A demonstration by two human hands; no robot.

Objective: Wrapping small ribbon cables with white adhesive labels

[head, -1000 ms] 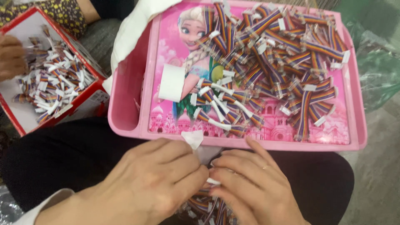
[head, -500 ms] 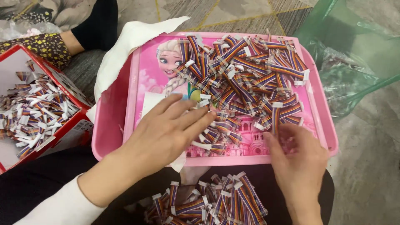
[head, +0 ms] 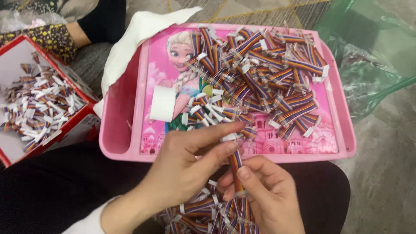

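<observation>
Rainbow-striped, with white ends, the little cable (head: 236, 161) stands upright in both hands. The left hand (head: 190, 167) pinches its top end in a tight grip of thumb and fingers. The right hand (head: 264, 195) has a tight grip on it lower down, just under the left. Right behind the grip sits a pink tray (head: 119, 125) with a big heap of cables (head: 260, 73). Below the grip, more cables (head: 208, 214) lie on the lap. Far left of the grip is a red box (head: 82, 125) full of them
</observation>
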